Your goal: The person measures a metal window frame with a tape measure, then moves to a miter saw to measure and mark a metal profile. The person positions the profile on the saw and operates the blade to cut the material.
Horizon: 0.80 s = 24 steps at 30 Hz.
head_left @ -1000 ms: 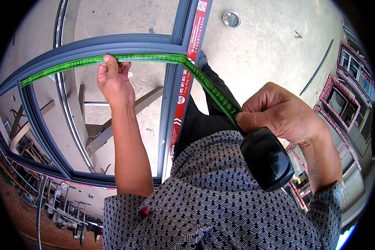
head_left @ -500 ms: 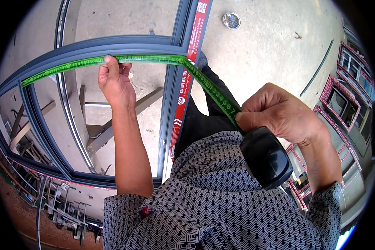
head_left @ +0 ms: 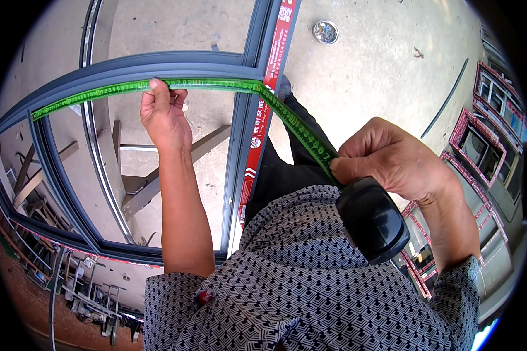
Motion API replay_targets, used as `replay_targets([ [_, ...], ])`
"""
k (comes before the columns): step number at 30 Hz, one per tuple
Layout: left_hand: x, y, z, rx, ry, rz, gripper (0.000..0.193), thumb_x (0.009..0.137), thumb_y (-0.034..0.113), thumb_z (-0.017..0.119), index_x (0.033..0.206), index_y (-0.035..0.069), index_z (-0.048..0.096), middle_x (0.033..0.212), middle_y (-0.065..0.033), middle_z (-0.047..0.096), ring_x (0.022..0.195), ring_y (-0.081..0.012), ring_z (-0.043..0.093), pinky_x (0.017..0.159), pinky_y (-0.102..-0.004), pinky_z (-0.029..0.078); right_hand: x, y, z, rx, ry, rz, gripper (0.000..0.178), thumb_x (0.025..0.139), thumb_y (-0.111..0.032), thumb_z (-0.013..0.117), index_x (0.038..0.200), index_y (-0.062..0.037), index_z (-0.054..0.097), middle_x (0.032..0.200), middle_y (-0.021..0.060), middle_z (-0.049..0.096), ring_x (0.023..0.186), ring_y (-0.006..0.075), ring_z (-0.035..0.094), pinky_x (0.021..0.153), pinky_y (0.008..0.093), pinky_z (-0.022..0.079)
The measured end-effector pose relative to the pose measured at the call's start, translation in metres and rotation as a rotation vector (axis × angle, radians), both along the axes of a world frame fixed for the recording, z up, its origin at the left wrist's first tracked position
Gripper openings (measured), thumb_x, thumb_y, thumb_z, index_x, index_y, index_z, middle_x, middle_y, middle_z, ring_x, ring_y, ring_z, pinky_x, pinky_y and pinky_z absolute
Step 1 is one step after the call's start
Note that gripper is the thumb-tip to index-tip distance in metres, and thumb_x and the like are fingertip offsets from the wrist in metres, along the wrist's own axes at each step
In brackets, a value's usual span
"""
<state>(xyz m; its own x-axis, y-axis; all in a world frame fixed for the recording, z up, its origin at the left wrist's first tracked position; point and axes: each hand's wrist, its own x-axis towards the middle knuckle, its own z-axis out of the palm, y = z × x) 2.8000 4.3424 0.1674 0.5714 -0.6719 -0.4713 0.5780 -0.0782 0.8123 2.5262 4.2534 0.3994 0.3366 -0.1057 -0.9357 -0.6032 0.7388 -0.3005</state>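
Observation:
A green tape measure blade (head_left: 216, 85) runs along the inner edge of a dark grey window frame (head_left: 158, 62), from its far left corner to the near bar. At the near bar the blade bends and slants down to my right hand (head_left: 386, 158). There my thumb and fingers pinch the blade, just above the black tape case (head_left: 373, 219), which hangs by my shirt. My left hand (head_left: 167, 120) is closed on the middle of the blade, thumb over it, close beside the frame bar. Red protective film (head_left: 257, 128) with white print covers the frame's near side.
A round tin of small parts (head_left: 325, 31) stands on the concrete floor. Frames edged with red film (head_left: 480, 140) lie at the right beside a thin dark strip (head_left: 445, 97). Brown support beams (head_left: 175, 169) cross beneath the frame; metal profiles (head_left: 93, 292) are stacked at lower left.
Almost nothing differs. The whole view has shifted slightly; both hands keep their hold on the tape measure, and the blade lies along the same frame bar.

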Motion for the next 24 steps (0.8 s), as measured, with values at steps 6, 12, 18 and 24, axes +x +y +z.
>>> replay_targets([
  [6,-0.0008,-0.0008,0.0017,-0.001,0.005,-0.001,0.023,0.103,0.028,0.066,0.091,0.009,0.067,0.085,-0.0018,0.070,0.071,-0.0108,0.063,0.074,-0.0282,0.056,-0.0017,-0.0012,-0.0013,0.012,-0.017,-0.005,0.023,0.092,-0.011,0.073,0.073,0.0018,0.075,0.058,-0.0014,0.063,0.050,0.0035,0.052,0.048,0.0217,0.041],
  [12,-0.0009,0.0001,0.0025,-0.012,0.000,-0.011,0.023,0.103,0.029,0.067,0.091,0.009,0.067,0.086,-0.0015,0.070,0.072,-0.0107,0.063,0.075,-0.0285,0.055,-0.0010,-0.0017,0.0002,0.021,-0.031,-0.020,0.021,0.091,-0.010,0.073,0.074,0.0018,0.075,0.058,-0.0010,0.063,0.050,0.0038,0.053,0.048,0.0215,0.042],
  [18,-0.0003,0.0006,0.0009,-0.013,0.006,-0.010,0.023,0.103,0.029,0.067,0.092,0.009,0.067,0.086,-0.0016,0.070,0.072,-0.0107,0.063,0.075,-0.0280,0.055,-0.0011,-0.0018,-0.0002,0.021,-0.036,-0.026,0.018,0.090,-0.009,0.075,0.076,0.0021,0.076,0.059,-0.0002,0.064,0.050,0.0044,0.054,0.049,0.0212,0.043],
  [24,-0.0003,0.0003,0.0025,-0.013,0.009,-0.009,0.023,0.102,0.029,0.067,0.092,0.009,0.067,0.086,-0.0019,0.071,0.072,-0.0106,0.063,0.074,-0.0277,0.056,-0.0009,-0.0010,0.0006,0.029,-0.033,-0.042,0.017,0.090,-0.009,0.075,0.078,0.0026,0.076,0.060,0.0006,0.065,0.051,0.0047,0.055,0.049,0.0208,0.044],
])
